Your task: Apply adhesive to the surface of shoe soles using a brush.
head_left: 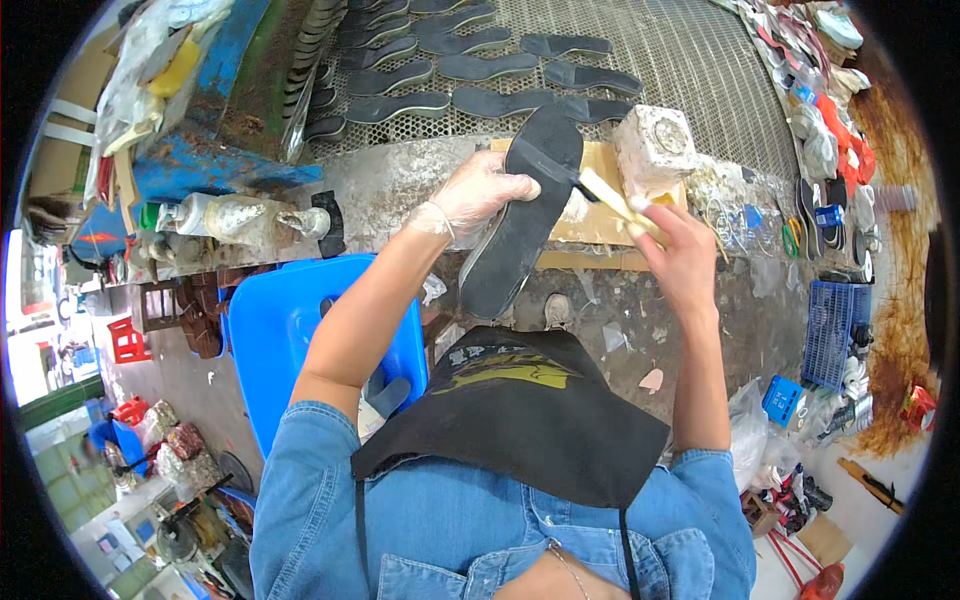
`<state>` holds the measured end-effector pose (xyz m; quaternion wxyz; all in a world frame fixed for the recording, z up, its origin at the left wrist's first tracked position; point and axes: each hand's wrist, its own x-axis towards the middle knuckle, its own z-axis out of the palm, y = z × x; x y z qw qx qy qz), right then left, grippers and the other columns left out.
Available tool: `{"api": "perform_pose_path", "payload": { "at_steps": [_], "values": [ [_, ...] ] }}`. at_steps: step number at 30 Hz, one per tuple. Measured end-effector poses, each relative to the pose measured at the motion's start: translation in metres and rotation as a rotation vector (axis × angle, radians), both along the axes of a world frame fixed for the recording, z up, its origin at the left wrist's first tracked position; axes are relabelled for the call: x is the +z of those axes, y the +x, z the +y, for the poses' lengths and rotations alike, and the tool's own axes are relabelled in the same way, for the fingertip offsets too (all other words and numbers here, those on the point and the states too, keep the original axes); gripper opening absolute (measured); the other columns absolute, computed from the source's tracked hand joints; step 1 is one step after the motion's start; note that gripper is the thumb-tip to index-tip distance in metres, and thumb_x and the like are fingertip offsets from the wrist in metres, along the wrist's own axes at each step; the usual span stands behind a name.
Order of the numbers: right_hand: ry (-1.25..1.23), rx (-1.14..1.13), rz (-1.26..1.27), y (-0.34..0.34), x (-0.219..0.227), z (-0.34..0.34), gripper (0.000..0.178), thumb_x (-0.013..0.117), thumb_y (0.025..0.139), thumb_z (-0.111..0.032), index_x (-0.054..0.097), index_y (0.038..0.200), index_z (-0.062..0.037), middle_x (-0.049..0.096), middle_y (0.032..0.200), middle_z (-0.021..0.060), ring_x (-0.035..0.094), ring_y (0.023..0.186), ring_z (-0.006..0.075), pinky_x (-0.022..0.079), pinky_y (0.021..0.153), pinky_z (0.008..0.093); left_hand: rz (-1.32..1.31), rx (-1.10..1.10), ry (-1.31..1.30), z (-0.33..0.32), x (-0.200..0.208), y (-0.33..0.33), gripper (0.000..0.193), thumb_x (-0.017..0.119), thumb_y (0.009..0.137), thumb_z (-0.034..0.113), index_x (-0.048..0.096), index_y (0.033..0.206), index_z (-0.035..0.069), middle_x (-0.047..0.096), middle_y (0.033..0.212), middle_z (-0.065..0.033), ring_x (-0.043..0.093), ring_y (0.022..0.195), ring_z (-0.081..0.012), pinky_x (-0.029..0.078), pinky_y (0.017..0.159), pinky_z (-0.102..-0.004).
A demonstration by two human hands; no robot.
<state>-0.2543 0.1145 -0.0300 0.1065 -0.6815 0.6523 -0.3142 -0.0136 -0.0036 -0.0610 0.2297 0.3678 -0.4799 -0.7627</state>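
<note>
My left grip (478, 193), in a clear glove, is closed on the left edge of one black shoe sole (530, 213), thumb on its upper face, the other fingers mostly hidden behind. The sole hangs in front of me, above the table's (375, 200) near edge; its long axis runs away from me, the far end leaning right. From my right grip it lies to the left and slightly away. That grip (682, 250) is closed around one pale-handled brush (607, 195), whose handle slants away and leftward, bringing the dark tip to the sole's right edge; I cannot tell whether the two touch. My left grip is the nearer, being already on the sole

Counting from the left: one crusted white cylinder (240, 217) lying on the table, one blue plastic bin (275, 345) below, three black soles (397, 107) across the nearest row on the metal mesh (720, 70), with further rows too crowded to count surely, one glue-crusted block-shaped container (655, 150), and one blue plastic crate (828, 330) at far right
</note>
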Motion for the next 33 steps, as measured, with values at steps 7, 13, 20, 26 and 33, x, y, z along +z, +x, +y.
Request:
{"api": "perform_pose_path", "payload": {
  "at_steps": [7,13,20,26,33],
  "values": [
    [-0.143,-0.031,-0.159,0.033,0.011,-0.018,0.029,0.07,0.077,-0.006,0.07,0.105,-0.0064,0.064,0.081,0.0094,0.059,0.067,0.0212,0.046,0.062,0.0312,-0.038,0.007,-0.009,0.008,0.006,-0.015,0.025,0.063,0.08,0.01,0.067,0.1,-0.003,0.067,0.091,-0.0049,0.062,0.08,-0.0127,0.051,0.075,-0.0286],
    [-0.18,-0.027,-0.147,0.028,0.016,-0.032,0.031,0.071,0.076,-0.006,0.07,0.107,-0.0072,0.062,0.08,0.0085,0.06,0.068,0.0219,0.046,0.061,0.032,0.0,0.018,-0.087,0.017,0.01,-0.016,0.026,0.063,0.081,0.012,0.066,0.102,-0.003,0.067,0.092,-0.0049,0.063,0.082,-0.0129,0.052,0.076,-0.0289],
    [-0.081,0.005,-0.029,0.018,0.004,-0.011,0.028,0.073,0.074,-0.009,0.069,0.102,-0.004,0.06,0.079,0.0095,0.061,0.07,0.0253,0.047,0.063,0.0337,0.063,0.088,-0.063,0.011,0.015,-0.004,0.027,0.065,0.081,0.011,0.066,0.104,-0.002,0.067,0.094,-0.005,0.062,0.083,-0.013,0.051,0.077,-0.0296],
    [-0.076,-0.154,0.004,-0.001,0.0,0.008,0.026,0.07,0.076,-0.007,0.068,0.102,-0.0034,0.061,0.081,0.0107,0.06,0.069,0.0242,0.047,0.063,0.0325,-0.038,0.055,-0.122,0.003,0.008,0.0,0.032,0.067,0.083,0.015,0.063,0.111,0.0,0.067,0.1,-0.0047,0.061,0.086,-0.0124,0.05,0.08,-0.0291],
    [-0.145,-0.248,0.077,0.0,-0.009,-0.05,0.026,0.07,0.077,-0.013,0.069,0.102,-0.0043,0.065,0.086,0.0131,0.064,0.074,0.0288,0.049,0.067,0.037,0.007,-0.016,-0.028,0.01,0.008,-0.011,0.031,0.064,0.082,0.012,0.064,0.11,-0.001,0.067,0.099,-0.0062,0.063,0.086,-0.0146,0.051,0.082,-0.0305]
  ]
}}
